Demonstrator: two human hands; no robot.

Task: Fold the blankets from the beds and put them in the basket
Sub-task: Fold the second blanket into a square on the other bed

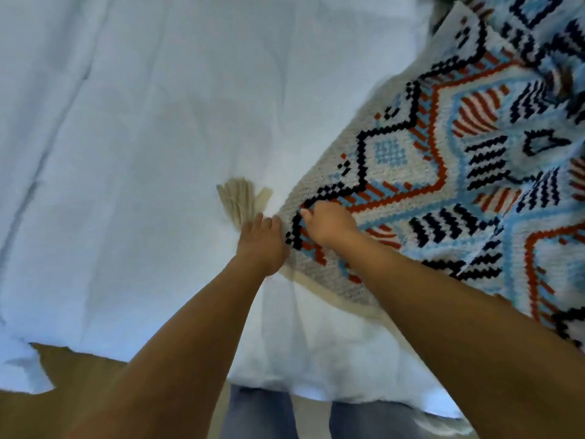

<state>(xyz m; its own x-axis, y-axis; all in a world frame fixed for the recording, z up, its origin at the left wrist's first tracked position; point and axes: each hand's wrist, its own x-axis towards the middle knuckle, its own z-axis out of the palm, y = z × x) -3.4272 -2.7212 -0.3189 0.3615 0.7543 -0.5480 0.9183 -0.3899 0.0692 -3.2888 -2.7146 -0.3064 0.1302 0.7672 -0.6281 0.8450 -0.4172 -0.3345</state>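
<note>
A knitted blanket (443, 160) with blue, red, black and cream patterns lies over the right half of the bed. Its near-left corner carries a cream tassel (242, 199). My left hand (261, 245) grips that corner just below the tassel, fingers curled on the edge. My right hand (327, 224) presses on the blanket right beside it, fingers closed on the knit. No basket is in view.
The bed is covered by a white sheet (126, 153) that spreads left and hangs over the near edge. Brown floor (72, 375) shows at the lower left. My legs in jeans (259, 413) stand against the bed's near edge.
</note>
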